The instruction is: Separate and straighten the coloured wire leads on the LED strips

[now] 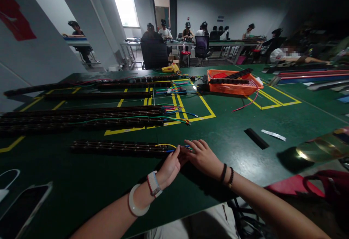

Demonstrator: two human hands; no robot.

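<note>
A long black strip (117,146) with thin copper-coloured lines lies on the green table in front of me. Yellow and blue wires (169,145) come out of its right end. My left hand (169,168), with a watch and a pale bangle on its wrist, pinches these wires near their ends. Close against it, my right hand (204,158) has its fingers bent over the same wire ends, which they partly cover. Behind, several similar strips (81,117) lie side by side, their coloured wires pointing right.
An orange basket (231,88) holds black strips at the back, near a yellow heat gun (171,68). To the right lie a black piece (256,138), a white strip (273,135) and a bottle (323,146). A phone (25,210) is at lower left. People sit at far tables.
</note>
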